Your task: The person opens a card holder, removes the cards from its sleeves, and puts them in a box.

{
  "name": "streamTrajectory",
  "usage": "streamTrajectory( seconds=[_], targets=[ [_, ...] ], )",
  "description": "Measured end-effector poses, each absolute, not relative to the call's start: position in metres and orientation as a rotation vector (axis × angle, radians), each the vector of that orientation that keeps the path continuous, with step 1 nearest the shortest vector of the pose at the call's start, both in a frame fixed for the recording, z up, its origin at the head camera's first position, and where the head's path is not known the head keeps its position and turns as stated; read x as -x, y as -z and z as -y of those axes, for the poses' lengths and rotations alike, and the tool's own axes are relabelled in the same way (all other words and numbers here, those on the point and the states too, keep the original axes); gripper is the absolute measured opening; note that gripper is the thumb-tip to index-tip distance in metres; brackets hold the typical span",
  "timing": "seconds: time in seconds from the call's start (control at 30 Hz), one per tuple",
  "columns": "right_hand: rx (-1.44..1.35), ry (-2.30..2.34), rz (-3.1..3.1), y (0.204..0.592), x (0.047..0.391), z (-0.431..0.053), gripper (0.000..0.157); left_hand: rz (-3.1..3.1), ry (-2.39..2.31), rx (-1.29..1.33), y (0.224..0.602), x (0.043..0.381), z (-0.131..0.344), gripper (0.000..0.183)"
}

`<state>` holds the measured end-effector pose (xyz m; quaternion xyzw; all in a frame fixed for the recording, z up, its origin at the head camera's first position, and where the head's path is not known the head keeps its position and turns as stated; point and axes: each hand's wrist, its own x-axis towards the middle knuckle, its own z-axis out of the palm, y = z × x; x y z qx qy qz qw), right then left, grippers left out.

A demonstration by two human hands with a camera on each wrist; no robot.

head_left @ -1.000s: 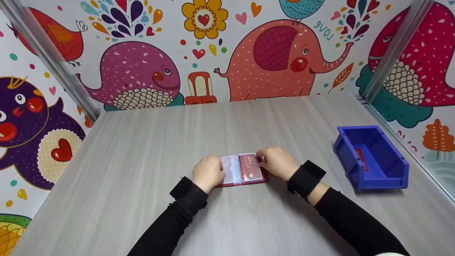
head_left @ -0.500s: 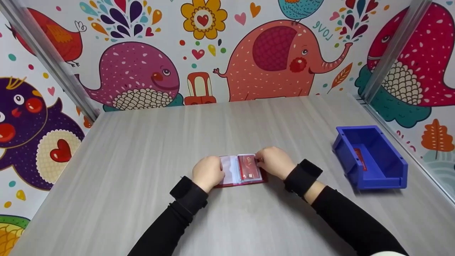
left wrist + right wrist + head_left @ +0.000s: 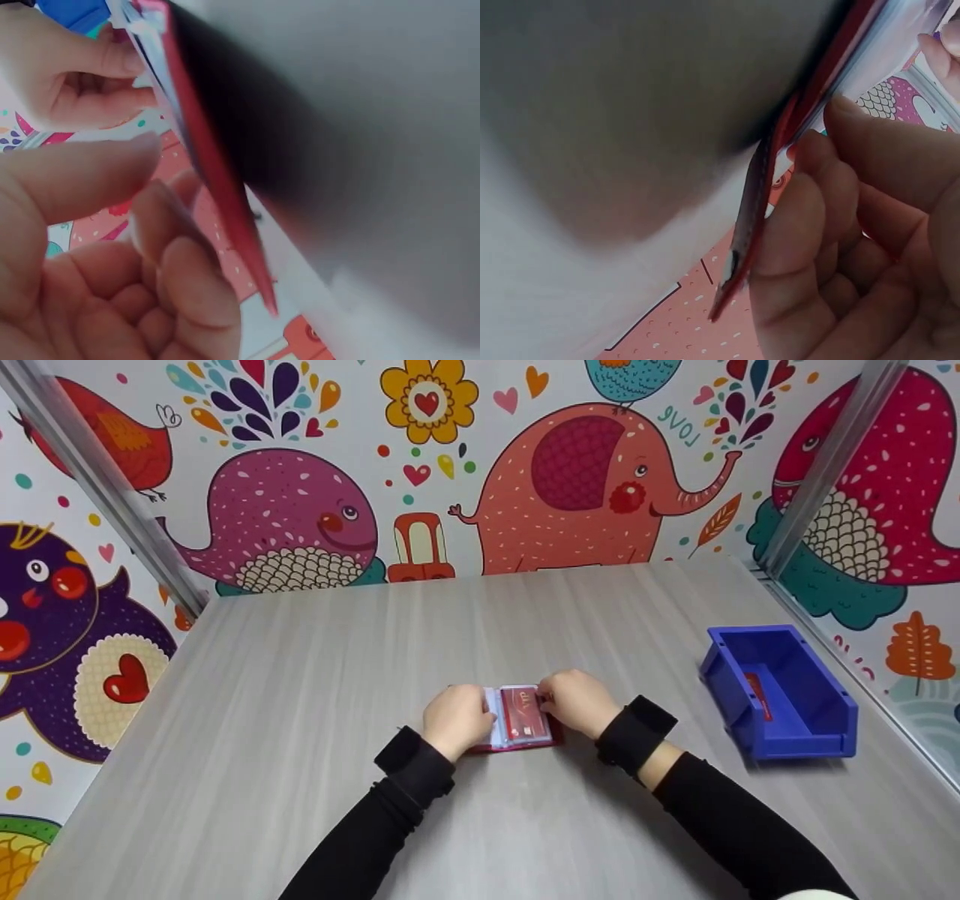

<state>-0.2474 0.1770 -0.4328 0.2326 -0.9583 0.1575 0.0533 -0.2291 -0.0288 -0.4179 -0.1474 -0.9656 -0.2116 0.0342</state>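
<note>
A small card holder with a red cover and clear plastic sleeves lies spread on the table in the head view. A red card with gold lettering sits in its right-hand sleeve. My right hand pinches that sleeve's right edge between thumb and index finger, with the cover showing beneath. My left hand is over the left page, hiding most of it. In the left wrist view, its thumb and loosely curled fingers are beside the red cover, nothing visibly held between them.
A blue plastic bin stands on the right of the grey wood-grain table, a flat red piece inside it. Panels with cartoon animals enclose the table at the back and sides.
My left hand has let go of the left edge and moved right, over the left page. The right hand keeps its place at the sleeve, and the card has shifted slightly left.
</note>
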Motion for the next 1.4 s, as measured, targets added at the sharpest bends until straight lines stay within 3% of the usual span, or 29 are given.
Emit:
streamTrajectory(
  seconds=[0.87, 1.4],
  targets=[
    [-0.717, -0.476, 2.892, 0.434, 0.248, -0.176, 0.004, 3.078, 0.659, 0.417, 0.424, 0.232, 0.005, 0.014],
    [-0.706, -0.452, 2.876, 0.435, 0.247, -0.175, 0.004, 3.119, 0.742, 0.373, 0.427, 0.234, 0.006, 0.018]
  ],
)
